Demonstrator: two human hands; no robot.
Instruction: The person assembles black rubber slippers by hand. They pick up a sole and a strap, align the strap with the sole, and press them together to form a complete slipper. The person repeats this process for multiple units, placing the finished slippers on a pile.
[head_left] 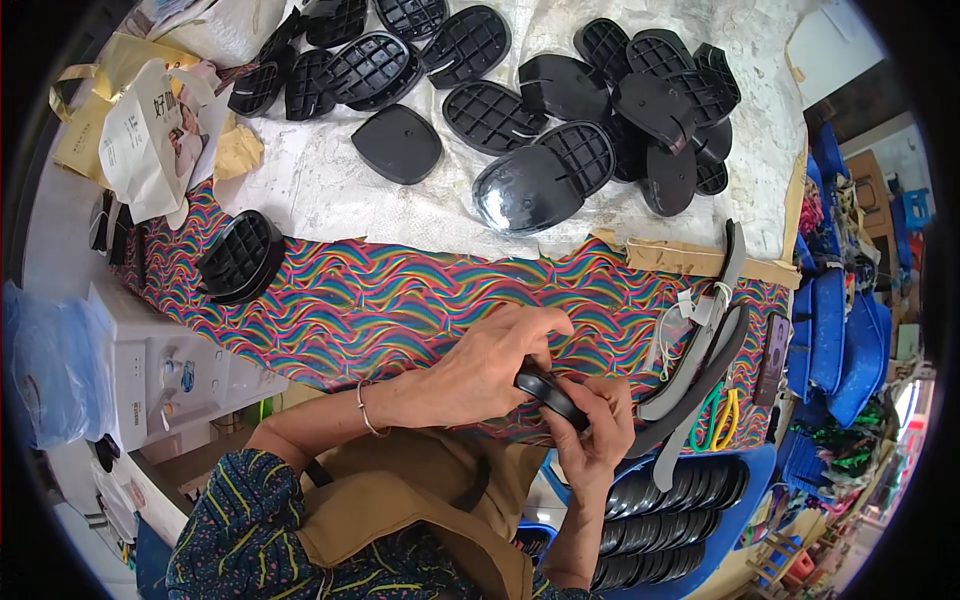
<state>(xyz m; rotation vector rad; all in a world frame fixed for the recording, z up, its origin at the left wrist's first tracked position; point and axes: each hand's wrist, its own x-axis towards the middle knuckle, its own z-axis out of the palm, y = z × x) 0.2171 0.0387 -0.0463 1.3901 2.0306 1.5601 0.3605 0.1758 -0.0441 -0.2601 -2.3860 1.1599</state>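
Between my two hands, above the near edge of the patterned table cover, is a black shoe heel [552, 396], small, glossy and curved, seen edge-on. My left hand [485, 365] grips its far left end, fingers bent over the top. On its near right end my right hand [596, 425] closes with thumb and fingers. To the left on the cover stands a short stack of black heels [241, 257] with a grid of hollows facing up. Farther off, several loose black heels [398, 144] lie on a white sheet [330, 190], some smooth side up, others grid side up.
Right of my hands lie curved grey and black strips [690, 365], scissors with yellow handles [728, 418] and a phone [773, 358]. A blue crate [755, 480] below holds rows of black pieces. Paper bags [150, 140] stand far left, near a white machine or box [150, 370].
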